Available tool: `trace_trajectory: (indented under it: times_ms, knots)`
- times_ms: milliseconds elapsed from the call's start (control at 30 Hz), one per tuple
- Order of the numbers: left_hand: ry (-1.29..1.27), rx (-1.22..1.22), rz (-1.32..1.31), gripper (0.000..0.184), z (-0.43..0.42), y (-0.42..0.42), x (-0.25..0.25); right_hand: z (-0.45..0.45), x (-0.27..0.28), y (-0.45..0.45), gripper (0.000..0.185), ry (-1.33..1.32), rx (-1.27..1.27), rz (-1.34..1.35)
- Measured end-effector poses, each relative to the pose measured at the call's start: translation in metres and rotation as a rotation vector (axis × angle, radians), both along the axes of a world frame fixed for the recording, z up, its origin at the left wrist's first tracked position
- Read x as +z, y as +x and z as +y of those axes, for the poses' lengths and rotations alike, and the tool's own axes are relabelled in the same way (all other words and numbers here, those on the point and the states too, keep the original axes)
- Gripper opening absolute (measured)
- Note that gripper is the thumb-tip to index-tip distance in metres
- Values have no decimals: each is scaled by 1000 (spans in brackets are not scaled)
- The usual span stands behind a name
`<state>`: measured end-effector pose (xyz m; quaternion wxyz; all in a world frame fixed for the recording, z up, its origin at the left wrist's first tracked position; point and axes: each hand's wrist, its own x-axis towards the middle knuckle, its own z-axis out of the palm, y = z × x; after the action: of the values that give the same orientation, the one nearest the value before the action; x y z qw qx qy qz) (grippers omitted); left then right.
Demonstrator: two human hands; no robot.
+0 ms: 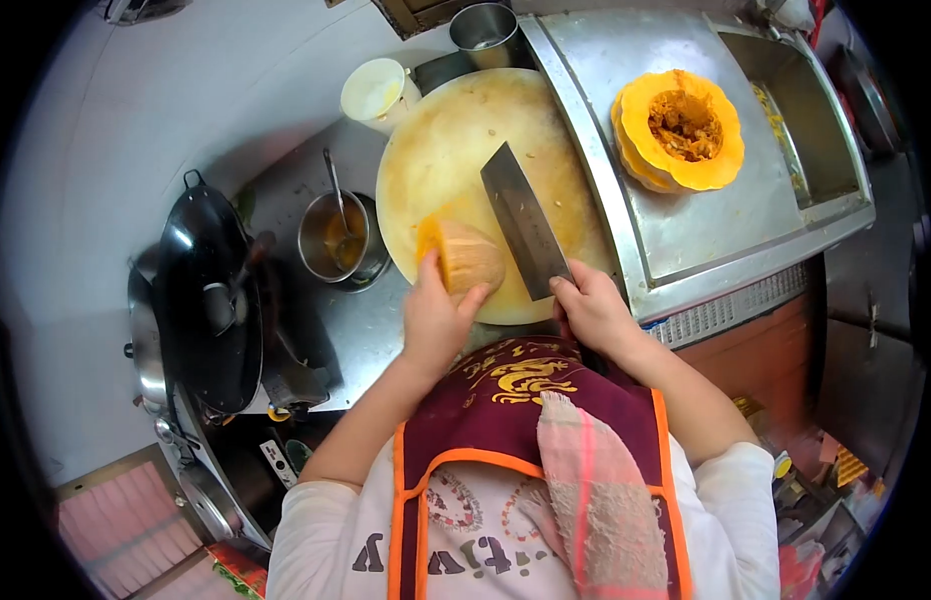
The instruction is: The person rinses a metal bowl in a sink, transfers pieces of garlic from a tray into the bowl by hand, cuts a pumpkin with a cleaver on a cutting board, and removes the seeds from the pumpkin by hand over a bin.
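My left hand [439, 312] grips a piece of pumpkin [473, 258] at the near left part of a round cutting board [456, 130]. The piece has pale tan skin and an orange cut face turned to the left. In my right hand [589, 303] is the handle of a cleaver [526, 220], its wide blade pointing away from me over the board, right of the piece. A gap separates blade and pumpkin. Farther right, a cut pumpkin half [680, 132] lies with its seedy hollow facing up on the metal counter [711, 230].
A metal pot [336, 238] with a ladle stands left of the board. Behind it are a white tub [379, 92] and a steel container [483, 35]. A black wok [211, 300] leans at the far left. A sink [821, 110] lies at the right.
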<state>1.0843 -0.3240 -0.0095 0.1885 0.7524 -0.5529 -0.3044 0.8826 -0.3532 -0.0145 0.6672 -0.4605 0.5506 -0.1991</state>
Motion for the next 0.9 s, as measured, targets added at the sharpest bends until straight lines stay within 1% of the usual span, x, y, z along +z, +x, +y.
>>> trace_trajectory:
  times_ms: [100, 133, 200, 233, 300, 367, 500, 600, 633, 700, 800, 900]
  knots:
    - [-168, 165, 222, 62, 9, -2, -14, -1, 10, 1, 19, 1, 6, 1]
    - [-186, 188, 258, 61, 8, -1, -15, 0, 11, 2, 20, 15, 9, 1]
    - [-224, 241, 331, 58, 8, -1, -14, 3, 0, 3, 22, -159, 49, 55]
    - [-222, 242, 294, 56, 7, 0, -15, 4, -5, 4, 22, -249, 70, 84]
    - [-220, 243, 222, 53, 4, 0, -16, 2, -8, 7, 23, -234, 83, 78]
    - [-223, 248, 225, 52, 0, -3, -17, 1, -8, 8, 23, -218, 87, 80]
    - [-223, 230, 161, 50, -7, -5, -20, -7, 9, 6, 21, -133, 97, 54]
    - [-150, 248, 271, 52, -9, 2, -20, -16, 23, 3, 21, -85, 123, 27]
    - [-194, 254, 275, 53, -8, 1, -21, -18, 24, 4, 21, -78, 135, 23]
    - [-280, 266, 285, 56, -6, -2, -23, -20, 17, 7, 21, -172, 193, 65]
    - [-311, 264, 227, 59, -12, -7, -10, -25, 19, 11, 20, -189, 252, 117]
    - [-299, 236, 282, 55, -17, 1, -13, -30, 24, 16, 21, -176, 288, 171]
